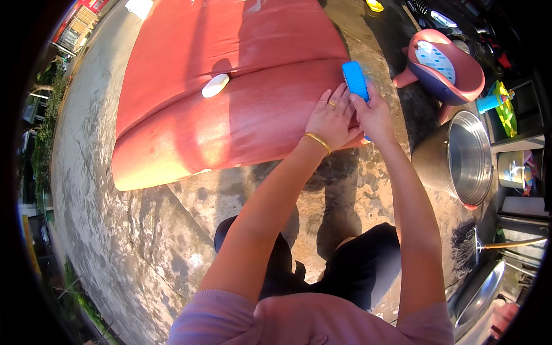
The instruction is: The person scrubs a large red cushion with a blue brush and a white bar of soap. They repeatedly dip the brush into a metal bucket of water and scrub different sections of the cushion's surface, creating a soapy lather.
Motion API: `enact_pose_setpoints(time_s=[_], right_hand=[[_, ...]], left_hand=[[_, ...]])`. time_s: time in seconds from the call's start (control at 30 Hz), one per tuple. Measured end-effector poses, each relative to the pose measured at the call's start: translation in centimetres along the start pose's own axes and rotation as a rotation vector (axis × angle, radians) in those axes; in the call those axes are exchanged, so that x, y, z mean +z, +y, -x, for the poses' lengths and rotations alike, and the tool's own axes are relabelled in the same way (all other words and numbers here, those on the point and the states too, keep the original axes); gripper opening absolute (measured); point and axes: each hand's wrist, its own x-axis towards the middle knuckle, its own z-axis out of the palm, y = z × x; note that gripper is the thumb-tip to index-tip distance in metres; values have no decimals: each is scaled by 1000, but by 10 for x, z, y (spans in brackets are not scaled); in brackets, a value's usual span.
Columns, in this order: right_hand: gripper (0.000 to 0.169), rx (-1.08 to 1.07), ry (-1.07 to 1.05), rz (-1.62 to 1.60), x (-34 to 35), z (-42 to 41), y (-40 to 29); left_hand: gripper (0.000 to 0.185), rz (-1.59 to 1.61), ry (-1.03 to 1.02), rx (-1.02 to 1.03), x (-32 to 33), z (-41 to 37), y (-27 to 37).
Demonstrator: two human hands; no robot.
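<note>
A large coral-red upholstered cushion or sofa piece lies before me with a seam running across it. My right hand is closed around a blue plastic brush at the cushion's right edge; the bristles face left, and part of the handle is hidden by my fingers. Just left of it, my left hand rests on the red cover with its fingers spread, wearing a ring and a gold-coloured bangle. A white oval bar, probably soap, lies near the seam.
On the right stand a pink and dark-blue child's seat and a large metal bucket. Further down are a dark mop or broom head and a metal basin. Stained concrete ground surrounds the cushion.
</note>
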Motion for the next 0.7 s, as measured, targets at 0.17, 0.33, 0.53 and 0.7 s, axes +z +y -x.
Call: enact_pose_setpoints(time_s=[0.17,0.33,0.53,0.7], right_hand=[[54,-9,-11,236,19,-5,-23],[54,-11,-35,269,20,-4,-16],[57,-47,2,455,27,-11,-9],[63,1,-72,606,37,-13,-27]], left_hand=[[77,-145,57,-175,-45,96,-87],[75,-305,39,-474,-72,175,-146],[67,-336,188,-628,-44,133,-125],[64,-114,133,-454,-34,61,-79]])
